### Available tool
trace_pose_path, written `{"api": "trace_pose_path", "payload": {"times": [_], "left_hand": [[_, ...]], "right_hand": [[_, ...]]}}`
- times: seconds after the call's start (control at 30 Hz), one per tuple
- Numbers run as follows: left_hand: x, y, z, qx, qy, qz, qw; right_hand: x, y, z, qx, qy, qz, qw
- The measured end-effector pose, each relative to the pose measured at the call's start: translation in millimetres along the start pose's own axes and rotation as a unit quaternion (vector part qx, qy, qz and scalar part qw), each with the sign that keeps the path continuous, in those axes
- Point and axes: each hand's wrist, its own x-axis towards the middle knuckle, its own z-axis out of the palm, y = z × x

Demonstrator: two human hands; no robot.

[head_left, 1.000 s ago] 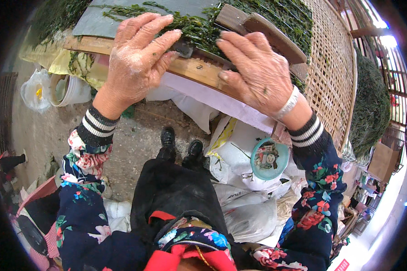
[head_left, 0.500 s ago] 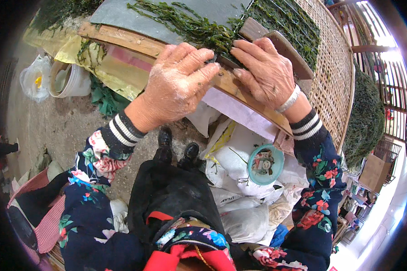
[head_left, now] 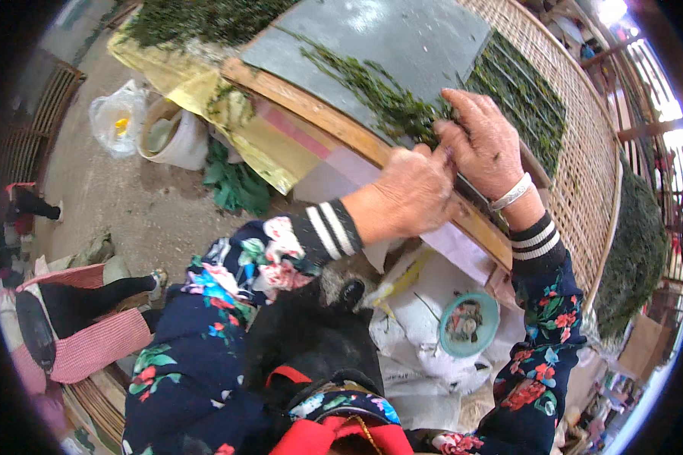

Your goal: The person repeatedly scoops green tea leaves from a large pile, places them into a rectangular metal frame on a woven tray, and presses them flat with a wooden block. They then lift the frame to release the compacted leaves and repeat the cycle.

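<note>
Currently | green strands (head_left: 395,105) just beyond left hand (head_left: 411,191), left of right hand (head_left: 487,148) | both curled, grip unclear

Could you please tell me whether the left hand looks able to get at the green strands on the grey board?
Probably yes: the left hand is near one end of the green strands, and most lie uncovered on the grey board, though the right hand crowds that end.
</note>
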Motion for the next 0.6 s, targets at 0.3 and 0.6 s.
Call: {"api": "trace_pose_path", "payload": {"times": [0.3,0.6], "left_hand": [[4.8,2.7,9.6,0.012,-0.07,0.012,0.997],[12.0,8.7,0.2,-0.001,-0.111,-0.014,0.994]], "right_hand": [[31.9,-3.7,21.8,-0.041,-0.141,0.025,0.989],[13.3,0.3,38.8,0.147,0.077,0.146,0.975]]}}
